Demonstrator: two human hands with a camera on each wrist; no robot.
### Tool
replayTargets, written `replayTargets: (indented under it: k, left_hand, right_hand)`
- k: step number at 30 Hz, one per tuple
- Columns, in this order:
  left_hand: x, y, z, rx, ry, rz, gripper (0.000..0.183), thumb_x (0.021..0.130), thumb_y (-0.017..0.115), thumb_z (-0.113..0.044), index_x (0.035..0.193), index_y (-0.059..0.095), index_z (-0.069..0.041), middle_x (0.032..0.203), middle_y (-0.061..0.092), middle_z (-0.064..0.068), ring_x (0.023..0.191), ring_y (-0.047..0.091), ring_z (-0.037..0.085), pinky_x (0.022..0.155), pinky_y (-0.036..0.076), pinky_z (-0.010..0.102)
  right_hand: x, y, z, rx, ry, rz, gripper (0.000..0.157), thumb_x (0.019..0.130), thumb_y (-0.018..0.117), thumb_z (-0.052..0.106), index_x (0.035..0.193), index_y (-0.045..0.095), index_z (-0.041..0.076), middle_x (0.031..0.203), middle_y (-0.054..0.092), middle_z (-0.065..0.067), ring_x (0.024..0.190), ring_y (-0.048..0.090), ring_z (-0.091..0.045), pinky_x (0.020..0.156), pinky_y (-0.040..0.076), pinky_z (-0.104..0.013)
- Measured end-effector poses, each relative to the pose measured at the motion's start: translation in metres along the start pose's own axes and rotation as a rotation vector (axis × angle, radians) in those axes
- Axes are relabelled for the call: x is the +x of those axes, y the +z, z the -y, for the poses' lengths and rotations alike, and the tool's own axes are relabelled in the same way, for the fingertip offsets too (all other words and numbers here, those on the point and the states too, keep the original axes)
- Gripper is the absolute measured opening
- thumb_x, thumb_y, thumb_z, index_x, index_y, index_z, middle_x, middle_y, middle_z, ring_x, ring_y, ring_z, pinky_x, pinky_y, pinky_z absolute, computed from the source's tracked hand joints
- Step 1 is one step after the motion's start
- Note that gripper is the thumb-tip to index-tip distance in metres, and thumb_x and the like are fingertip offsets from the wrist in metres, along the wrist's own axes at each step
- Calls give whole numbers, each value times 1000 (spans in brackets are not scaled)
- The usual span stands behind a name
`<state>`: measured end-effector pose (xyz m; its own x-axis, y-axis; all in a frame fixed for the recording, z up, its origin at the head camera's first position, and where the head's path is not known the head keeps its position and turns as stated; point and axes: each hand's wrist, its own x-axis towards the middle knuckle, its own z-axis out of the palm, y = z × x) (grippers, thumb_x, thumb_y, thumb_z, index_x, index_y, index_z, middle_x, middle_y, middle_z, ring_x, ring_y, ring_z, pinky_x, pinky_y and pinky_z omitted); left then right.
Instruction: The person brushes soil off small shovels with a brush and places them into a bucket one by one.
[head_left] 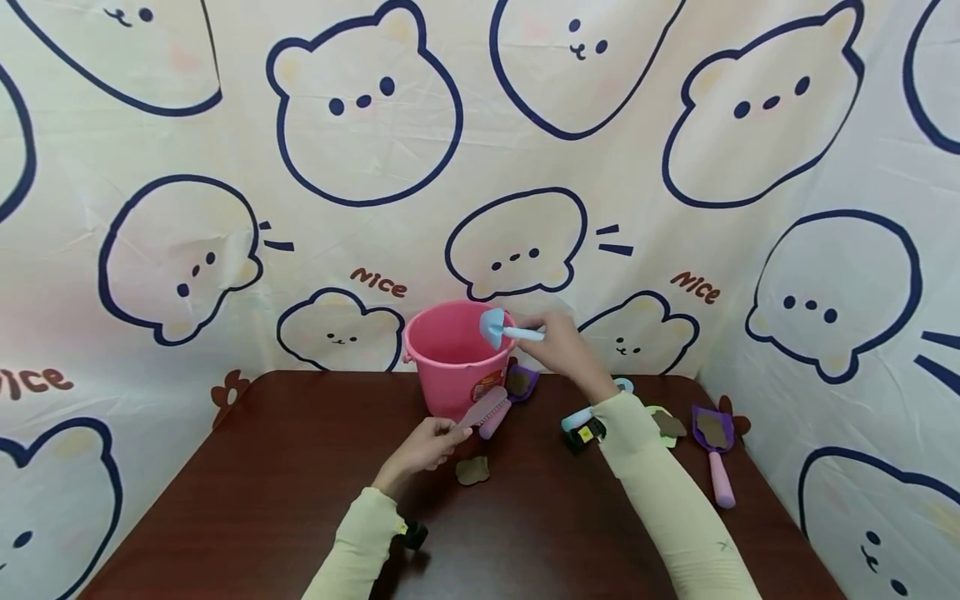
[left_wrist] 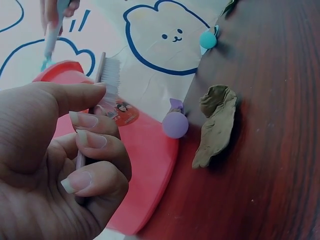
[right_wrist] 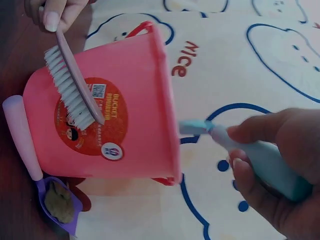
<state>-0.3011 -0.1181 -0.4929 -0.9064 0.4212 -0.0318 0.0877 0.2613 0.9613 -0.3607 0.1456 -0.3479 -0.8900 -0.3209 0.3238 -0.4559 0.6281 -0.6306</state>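
A pink bucket point(head_left: 459, 379) stands upright at the back of the table. Over its right rim, my right hand point(head_left: 555, 343) grips the handle of a light blue toy shovel point(head_left: 492, 328); the blade is at the bucket's mouth. In the right wrist view the fingers point(right_wrist: 245, 172) curl round that handle. My left hand point(head_left: 423, 447) pinches a pink brush point(head_left: 482, 407) in front of the bucket. Its white bristles point(right_wrist: 67, 87) face the bucket's label side in the right wrist view. Below the brush, a flat brown clay-like lump point(left_wrist: 218, 127) lies on the table.
Beside the bucket's right side lies a purple toy shovel point(head_left: 521, 381) with a brown lump on its blade. Another purple shovel point(head_left: 712, 429), also loaded, lies at the right edge. Between them are a light blue handle point(head_left: 577, 419) and a green piece point(head_left: 665, 440) under a brown lump.
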Motion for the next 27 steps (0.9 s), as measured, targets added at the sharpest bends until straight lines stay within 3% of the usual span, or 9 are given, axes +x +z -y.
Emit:
replayTargets:
  k: [5,10,17,21,27]
  left_hand:
    - [1,0,2,-2,1,8,28,103,62,-29,87,59,-6,61,43,-1,50,36,11,45,32,23]
    - [1,0,4,6,12,-8,30,103,61,-28,88,59,-2,61,44,-1,49,36,12,45,32,23]
    - [2,2,4,17,4,9,40,102,62,-29,98,58,11,61,44,-2,49,37,11,45,34,23]
    - [2,3,3,22,4,10,40,102,62,-30,95,58,10,61,45,-1,49,38,12,46,34,23]
    - [1,5,3,14,0,12,32,102,62,-30,88,59,-1,61,45,-1,49,38,11,46,34,23]
  right_hand:
    - [19,15,3,-42,53,-28,24,91,75,12,112,74,1,107,72,-14,88,63,-26,81,59,-38]
    - [34,28,-1,-122,26,0,18,91,76,11,104,76,0,102,73,-12,87,66,-24,79,59,-35]
    - [45,38,0,-112,83,50,23,85,77,5,107,73,-3,106,69,-14,84,67,-26,68,60,-32]
    - [49,42,0,-122,79,68,14,89,75,5,100,74,-2,103,69,-14,79,66,-24,63,59,-29]
    - [54,48,-4,-118,90,65,11,89,76,4,99,73,0,97,68,-11,76,66,-23,65,59,-28]
